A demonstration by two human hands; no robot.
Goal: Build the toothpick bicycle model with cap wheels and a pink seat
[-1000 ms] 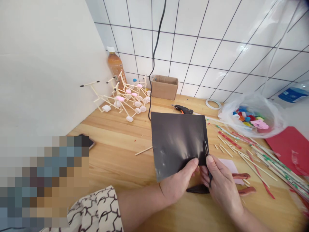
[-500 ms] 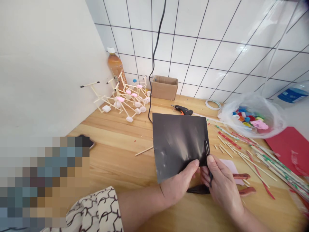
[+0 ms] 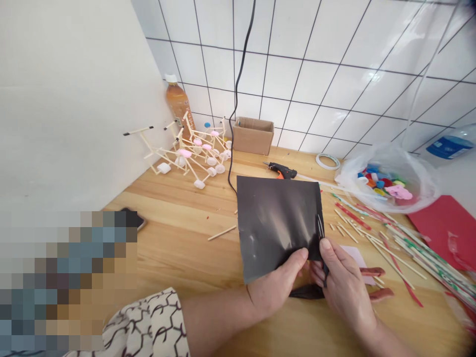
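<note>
A glossy black sheet (image 3: 275, 213) is held up over the wooden table, tilted towards me. My left hand (image 3: 277, 285) is closed on its lower edge, thumb on the front and fingers behind. In my right hand (image 3: 345, 282) is a pair of scissors (image 3: 320, 228), its narrow blades lying along the sheet's right edge; most of the handles is hidden by the fingers. A dark object (image 3: 307, 291) lies on the table below the hands, partly covered. Two reddish handle-like pieces (image 3: 381, 295) stick out beyond my right hand, over a pale pink sheet (image 3: 355, 258).
Stick figures with pink and white discs (image 3: 186, 153) stand at the left near a bottle (image 3: 179, 101). A cardboard box (image 3: 253, 136), glue gun (image 3: 280, 170) and tape roll (image 3: 327, 160) sit behind. Rightward are loose sticks (image 3: 390, 253), a bag of colourful caps (image 3: 427, 186) and red sheet (image 3: 442, 233).
The black sheet and both hands have shifted very slightly right and down. The grip on the sheet and on the scissors looks the same.
</note>
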